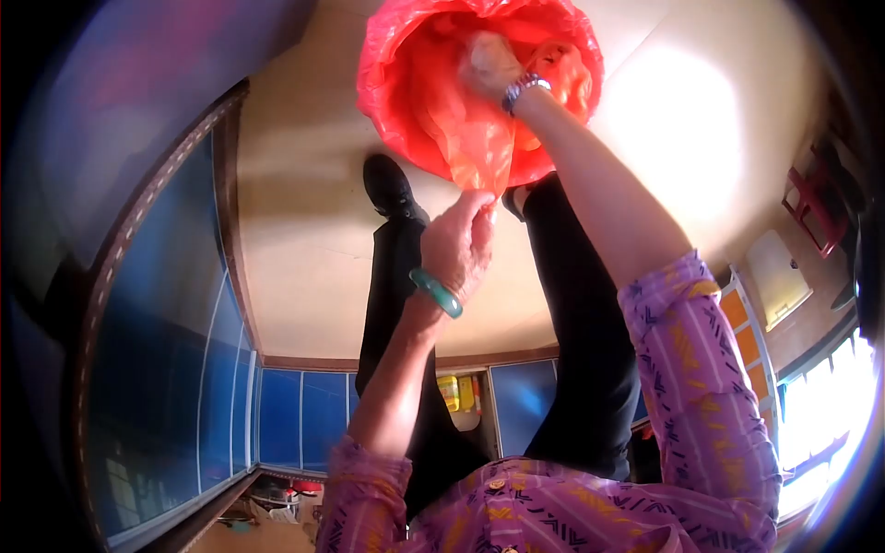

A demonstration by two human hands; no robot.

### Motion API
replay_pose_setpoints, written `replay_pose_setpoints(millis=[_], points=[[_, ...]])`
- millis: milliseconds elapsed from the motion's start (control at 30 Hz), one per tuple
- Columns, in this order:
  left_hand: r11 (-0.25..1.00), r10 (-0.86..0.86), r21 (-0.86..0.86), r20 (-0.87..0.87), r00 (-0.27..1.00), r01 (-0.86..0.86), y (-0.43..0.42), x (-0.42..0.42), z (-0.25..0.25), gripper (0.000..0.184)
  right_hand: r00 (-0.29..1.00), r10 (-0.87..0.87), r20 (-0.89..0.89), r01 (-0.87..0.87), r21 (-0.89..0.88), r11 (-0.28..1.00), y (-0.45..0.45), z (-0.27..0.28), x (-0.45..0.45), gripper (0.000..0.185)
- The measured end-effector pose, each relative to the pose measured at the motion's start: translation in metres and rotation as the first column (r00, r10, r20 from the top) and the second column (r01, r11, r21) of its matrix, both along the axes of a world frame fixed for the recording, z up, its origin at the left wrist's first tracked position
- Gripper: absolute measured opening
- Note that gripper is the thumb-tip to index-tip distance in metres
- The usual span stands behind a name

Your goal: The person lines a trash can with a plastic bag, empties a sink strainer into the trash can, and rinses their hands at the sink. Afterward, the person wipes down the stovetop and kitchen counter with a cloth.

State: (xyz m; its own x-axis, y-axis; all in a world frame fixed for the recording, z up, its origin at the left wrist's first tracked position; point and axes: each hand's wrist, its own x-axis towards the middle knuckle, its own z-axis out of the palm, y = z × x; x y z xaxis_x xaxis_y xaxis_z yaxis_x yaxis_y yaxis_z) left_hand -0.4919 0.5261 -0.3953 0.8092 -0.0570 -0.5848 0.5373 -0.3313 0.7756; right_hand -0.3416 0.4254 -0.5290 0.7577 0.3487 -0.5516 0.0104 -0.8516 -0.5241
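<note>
A bright red plastic bag (387,92) bulges open in a round shape at the top of the view, its rim crinkled. A thinner orange-red stretch of plastic film (470,138) runs across its mouth and narrows downward. My left hand (458,241), with a green bangle at the wrist, pinches the lower end of this film. Inside the bag's mouth is my right hand (493,66), wearing a metal-banded bracelet or watch (525,89). Its fingers are curled against the plastic and partly blurred; what lies deeper in the bag is hidden.
My dark-trousered legs (572,323) stretch toward the bag over a pale floor (295,276). Blue cabinet panels (304,415) stand along the left and bottom, with yellow items (452,392) in an opening. A red stool (816,207) and a bright window (830,433) are at right.
</note>
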Motion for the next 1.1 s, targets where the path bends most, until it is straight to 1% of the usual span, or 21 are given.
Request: replay_pose_setpoints(millis=[33, 67, 133, 200, 233, 300, 367, 467, 533, 567, 633, 667, 733, 767, 833, 867, 900, 967, 1000, 1033, 1100], points=[[1.0, 0.019, -0.005, 0.006, 1.0, -0.019, 0.001, -0.003, 0.0, 0.012, 0.977, -0.125, 0.173, 0.114, 0.071, 0.991, 0.001, -0.023, -0.008, 0.017], [1.0, 0.021, -0.007, 0.005, 1.0, -0.021, 0.001, -0.005, -0.002, 0.012, 0.909, -0.255, 0.331, 0.212, 0.16, 0.964, -0.001, -0.045, -0.012, 0.016], [0.994, 0.11, -0.025, -0.026, 0.994, -0.111, 0.005, -0.007, -0.004, 0.015, 0.914, -0.244, 0.324, 0.22, 0.11, 0.969, 0.003, -0.063, 0.001, 0.016], [0.988, 0.148, -0.034, -0.078, 0.986, -0.151, 0.007, -0.008, -0.008, 0.015, 0.933, -0.22, 0.284, 0.23, -0.002, 0.973, 0.008, -0.077, 0.008, 0.017], [0.981, 0.184, -0.045, -0.127, 0.975, -0.191, 0.007, -0.007, -0.011, 0.015, 0.938, -0.213, 0.273, 0.232, -0.041, 0.972, 0.01, -0.084, 0.01, 0.017], [0.976, 0.199, -0.06, -0.147, 0.969, -0.209, 0.009, -0.002, -0.014, 0.016, 0.946, -0.205, 0.251, 0.234, -0.089, 0.968, 0.013, -0.093, 0.014, 0.018], [0.963, 0.239, -0.101, -0.104, 0.965, -0.249, 0.012, 0.008, -0.014, 0.016, 0.95, -0.213, 0.227, 0.238, -0.088, 0.967, 0.016, -0.099, 0.016, 0.018], [0.964, 0.248, -0.069, -0.132, 0.96, -0.258, 0.02, 0.012, -0.019, 0.016, 0.956, -0.231, 0.179, 0.24, -0.027, 0.97, 0.017, -0.093, 0.02, 0.019], [0.941, 0.315, -0.072, -0.17, 0.934, -0.33, 0.023, 0.015, -0.021, 0.016, 0.963, -0.239, 0.128, 0.234, 0.049, 0.971, 0.018, -0.074, 0.023, 0.02], [0.893, 0.426, -0.087, -0.148, 0.893, -0.44, 0.023, 0.018, -0.021, 0.015, 0.966, -0.245, 0.088, 0.236, 0.097, 0.967, 0.019, -0.063, 0.024, 0.02], [0.881, 0.462, -0.068, -0.09, 0.882, -0.468, 0.027, 0.021, -0.028, 0.016, 0.965, -0.263, -0.018, 0.261, 0.2, 0.944, 0.02, -0.027, 0.028, 0.021], [0.841, 0.521, -0.119, -0.093, 0.849, -0.529, 0.03, 0.024, -0.029, 0.016, 0.956, -0.283, -0.079, 0.294, 0.255, 0.921, 0.02, -0.005, 0.03, 0.021], [0.722, 0.637, -0.22, -0.157, 0.755, -0.655, 0.029, 0.04, -0.025, 0.013, 0.916, -0.348, -0.198, 0.398, 0.357, 0.845, 0.014, 0.044, 0.029, 0.022], [0.722, 0.636, -0.224, -0.159, 0.755, -0.655, 0.03, 0.046, -0.028, 0.013, 0.891, -0.395, -0.223, 0.453, 0.406, 0.794, 0.01, 0.07, 0.024, 0.022], [0.612, 0.726, -0.303, -0.151, 0.671, -0.73, 0.034, 0.058, -0.033, 0.011, 0.862, -0.505, -0.041, 0.435, 0.572, 0.696, -0.007, 0.104, 0.01, 0.014], [0.614, 0.738, -0.297, -0.114, 0.665, -0.732, 0.033, 0.064, -0.033, 0.013, 0.795, -0.574, -0.197, 0.569, 0.569, 0.593, -0.009, 0.12, 0.002, 0.014], [0.616, 0.735, -0.3, -0.113, 0.669, -0.728, 0.033, 0.07, -0.03, 0.013, 0.821, -0.56, -0.111, 0.516, 0.563, 0.645, -0.016, 0.114, -0.012, 0.012], [0.593, 0.764, -0.28, -0.101, 0.638, -0.755, 0.031, 0.078, -0.027, 0.014, 0.784, -0.521, -0.338, 0.609, 0.584, 0.538, -0.018, 0.109, -0.038, 0.012], [0.6, 0.754, -0.309, -0.09, 0.651, -0.738, 0.03, 0.08, -0.026, 0.016, 0.814, -0.511, -0.277, 0.574, 0.518, 0.634, -0.015, 0.092, -0.047, 0.013], [0.601, 0.752, -0.31, -0.092, 0.652, -0.737, 0.03, 0.081, -0.027, 0.016, 0.897, -0.427, -0.117, 0.437, 0.39, 0.811, -0.018, 0.071, -0.052, 0.021], [0.672, 0.717, -0.287, 0.019, 0.697, -0.683, 0.033, 0.082, -0.03, 0.016, 0.97, -0.242, 0.025, 0.235, 0.151, 0.96, -0.021, 0.04, -0.054, 0.026]])
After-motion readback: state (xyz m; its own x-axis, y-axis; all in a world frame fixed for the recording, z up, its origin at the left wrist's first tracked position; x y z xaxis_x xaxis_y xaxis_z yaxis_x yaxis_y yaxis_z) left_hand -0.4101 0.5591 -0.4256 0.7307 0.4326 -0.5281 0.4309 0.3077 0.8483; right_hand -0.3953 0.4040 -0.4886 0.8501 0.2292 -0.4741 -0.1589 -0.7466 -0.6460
